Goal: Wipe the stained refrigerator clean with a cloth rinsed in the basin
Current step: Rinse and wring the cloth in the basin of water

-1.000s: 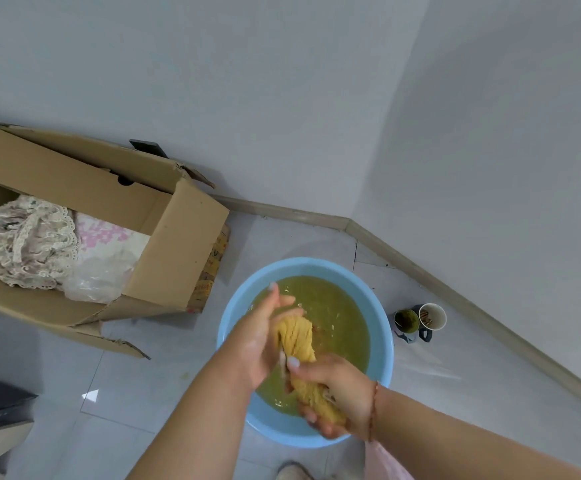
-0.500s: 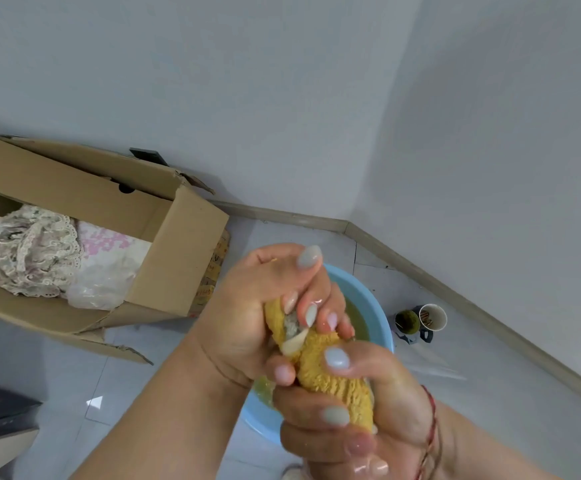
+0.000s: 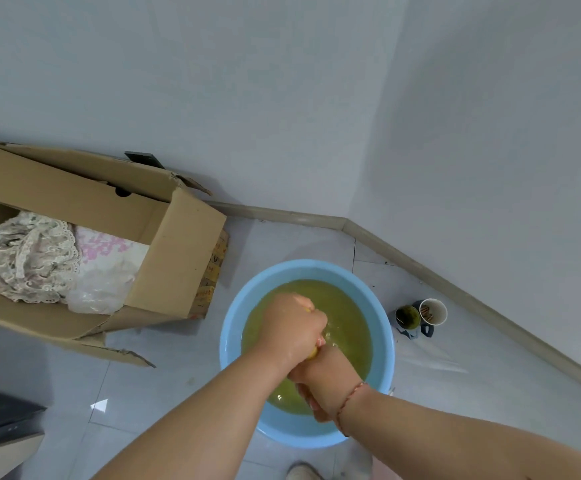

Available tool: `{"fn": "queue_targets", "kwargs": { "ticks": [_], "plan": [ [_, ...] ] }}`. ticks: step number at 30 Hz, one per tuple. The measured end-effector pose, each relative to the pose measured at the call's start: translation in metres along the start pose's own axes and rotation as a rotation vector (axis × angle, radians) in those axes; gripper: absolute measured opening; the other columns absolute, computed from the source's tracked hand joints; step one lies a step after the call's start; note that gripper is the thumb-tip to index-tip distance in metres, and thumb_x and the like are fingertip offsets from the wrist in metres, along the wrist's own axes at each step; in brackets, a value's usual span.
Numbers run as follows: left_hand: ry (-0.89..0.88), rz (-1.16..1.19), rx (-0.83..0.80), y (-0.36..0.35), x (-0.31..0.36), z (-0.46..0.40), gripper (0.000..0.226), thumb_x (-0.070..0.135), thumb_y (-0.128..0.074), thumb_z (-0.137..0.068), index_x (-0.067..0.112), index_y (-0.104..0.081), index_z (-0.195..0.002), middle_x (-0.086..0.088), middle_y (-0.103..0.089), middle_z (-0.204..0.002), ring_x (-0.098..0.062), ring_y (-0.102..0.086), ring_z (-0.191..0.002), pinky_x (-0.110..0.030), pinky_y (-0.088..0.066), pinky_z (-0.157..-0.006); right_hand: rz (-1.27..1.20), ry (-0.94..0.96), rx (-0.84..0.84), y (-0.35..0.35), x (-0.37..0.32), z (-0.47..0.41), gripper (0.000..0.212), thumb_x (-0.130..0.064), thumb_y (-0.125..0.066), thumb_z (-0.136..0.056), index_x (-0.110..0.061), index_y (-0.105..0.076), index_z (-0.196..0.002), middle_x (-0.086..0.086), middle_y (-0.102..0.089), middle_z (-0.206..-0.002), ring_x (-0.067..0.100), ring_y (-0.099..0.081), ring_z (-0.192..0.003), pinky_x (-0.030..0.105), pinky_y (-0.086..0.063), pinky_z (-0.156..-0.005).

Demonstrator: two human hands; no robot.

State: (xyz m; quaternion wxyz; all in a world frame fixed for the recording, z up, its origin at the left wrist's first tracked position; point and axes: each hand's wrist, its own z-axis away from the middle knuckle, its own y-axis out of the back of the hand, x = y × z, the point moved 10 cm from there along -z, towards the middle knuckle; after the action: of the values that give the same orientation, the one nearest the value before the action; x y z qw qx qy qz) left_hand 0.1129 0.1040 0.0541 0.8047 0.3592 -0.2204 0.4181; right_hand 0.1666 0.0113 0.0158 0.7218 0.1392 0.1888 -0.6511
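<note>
Left hand (image 3: 291,329) and right hand (image 3: 323,379), fisted end to end, grip the yellow cloth (image 3: 312,353) (barely visible) over the blue basin (image 3: 233,327)

The basin (image 3: 233,341) sits on the floor (image 3: 164,386), box (image 3: 181,251) to its left, cups (image 3: 420,315) to its right.

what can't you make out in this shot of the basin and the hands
Head view:
- Cloth: only a yellow sliver shows between the left hand and right hand; the hands hide the rest.
- Basin bottom: murky yellow-green water hides it.
- Refrigerator: not identifiable in frame.
- Cups: contents too small to tell.
- Box: cut off by the left edge.
</note>
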Motion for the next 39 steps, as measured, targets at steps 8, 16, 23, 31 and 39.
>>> {"fn": "queue_targets", "kwargs": {
  "ticks": [8,16,23,31,39],
  "plan": [
    [0.153,-0.071,0.113,-0.017,-0.055,-0.030,0.010,0.006,-0.050,-0.065,0.011,-0.042,-0.060,-0.007,-0.050,-0.058,-0.017,-0.043,-0.055,-0.031,-0.030,-0.054,0.669,0.164,0.126,0.002,0.002,-0.048,0.010,-0.016,-0.045,-0.088,-0.015,-0.054,-0.091,-0.001,-0.054,-0.073,0.022,-0.056,-0.077,0.024,-0.034,-0.053],
    [0.360,0.187,0.181,-0.021,-0.080,-0.026,0.020,0.002,-0.054,-0.081,0.016,-0.050,-0.068,-0.015,-0.071,-0.069,-0.023,-0.059,-0.064,-0.023,-0.037,-0.052,0.607,0.136,0.136,0.014,0.012,-0.053,0.010,-0.026,-0.051,-0.085,-0.022,-0.047,-0.093,-0.002,-0.054,-0.079,0.019,-0.053,-0.076,0.023,-0.041,-0.066],
    [0.510,0.401,0.134,-0.018,-0.092,-0.018,0.028,0.031,-0.073,-0.083,0.005,-0.063,-0.086,-0.010,-0.069,-0.076,-0.023,-0.059,-0.069,-0.027,-0.049,-0.066,0.636,0.100,0.186,0.029,0.012,-0.042,0.042,-0.021,-0.059,-0.077,-0.016,-0.050,-0.119,-0.001,-0.065,-0.089,0.018,-0.066,-0.082,0.028,-0.054,-0.069],
    [0.541,0.556,-0.046,-0.010,-0.066,0.016,0.034,0.027,-0.071,-0.086,0.016,-0.051,-0.112,-0.020,-0.061,-0.112,-0.035,-0.066,-0.090,-0.040,-0.057,-0.057,0.624,0.338,0.180,0.052,-0.033,0.000,0.048,-0.031,-0.081,-0.071,-0.024,-0.042,-0.098,-0.002,-0.040,-0.105,0.006,-0.043,-0.080,0.014,-0.036,-0.067],
    [0.341,0.819,-0.036,0.021,0.003,0.047,0.038,-0.012,-0.052,-0.088,0.012,-0.052,-0.118,-0.022,-0.059,-0.109,-0.031,-0.062,-0.087,-0.042,-0.052,-0.071,0.326,0.263,0.099,0.093,-0.079,0.058,0.015,-0.033,-0.054,-0.096,-0.020,-0.061,-0.100,-0.001,-0.063,-0.073,0.008,-0.052,-0.051,0.011,-0.044,-0.051]
  ]
}}
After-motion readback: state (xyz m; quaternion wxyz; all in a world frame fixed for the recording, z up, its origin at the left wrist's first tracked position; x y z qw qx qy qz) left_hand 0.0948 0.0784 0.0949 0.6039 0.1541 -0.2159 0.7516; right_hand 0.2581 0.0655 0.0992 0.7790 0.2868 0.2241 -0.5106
